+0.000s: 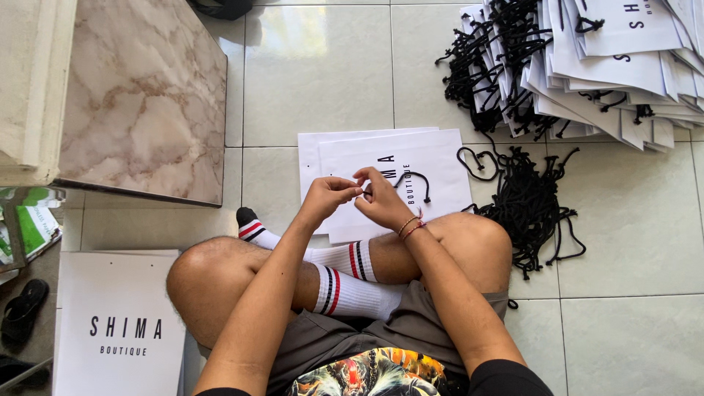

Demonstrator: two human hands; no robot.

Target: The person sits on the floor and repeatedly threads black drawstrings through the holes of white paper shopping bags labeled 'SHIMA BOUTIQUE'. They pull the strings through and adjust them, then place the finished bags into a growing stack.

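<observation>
I sit cross-legged on a tiled floor. My left hand and my right hand meet over a flat white paper bag lying in front of my legs. Both pinch a black cord handle that loops out to the right of my right hand across the bag. The fingertips of both hands are closed on the cord's end near the bag's edge. A second white bag lies under the first.
A loose pile of black cords lies to the right. A heap of white bags with cords fills the top right. A marble slab stands at the left, another white bag at the lower left, a black sandal beside it.
</observation>
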